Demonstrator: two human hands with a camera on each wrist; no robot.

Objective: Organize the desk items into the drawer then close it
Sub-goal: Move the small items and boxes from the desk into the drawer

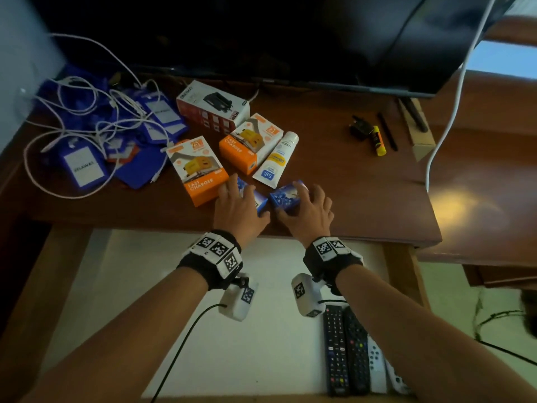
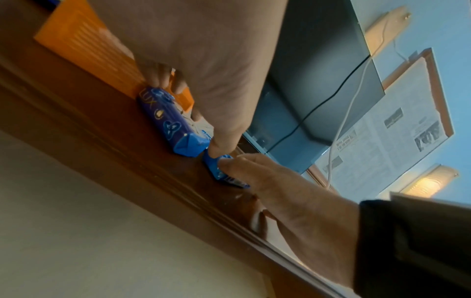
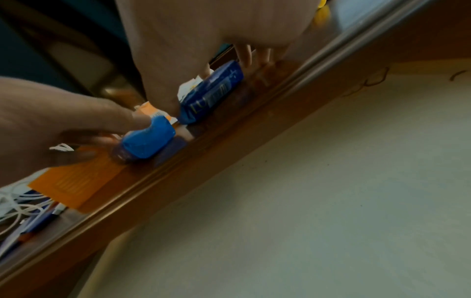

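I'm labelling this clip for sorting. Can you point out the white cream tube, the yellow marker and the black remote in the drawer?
White cream tube with blue label (image 1: 277,158): head view, middle of its body.
Yellow marker with black band (image 1: 379,141): head view, mid-barrel.
Long black remote control (image 1: 336,350): head view, centre of its keypad.

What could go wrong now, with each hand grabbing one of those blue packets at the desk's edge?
The left hand and right hand each grip a blue soap packet close together, so they might bump each other when lifting. The packets sit near the desk's front edge; a slipped one could drop into the open drawer anywhere. The left fingers touch the orange charger box and might nudge it.
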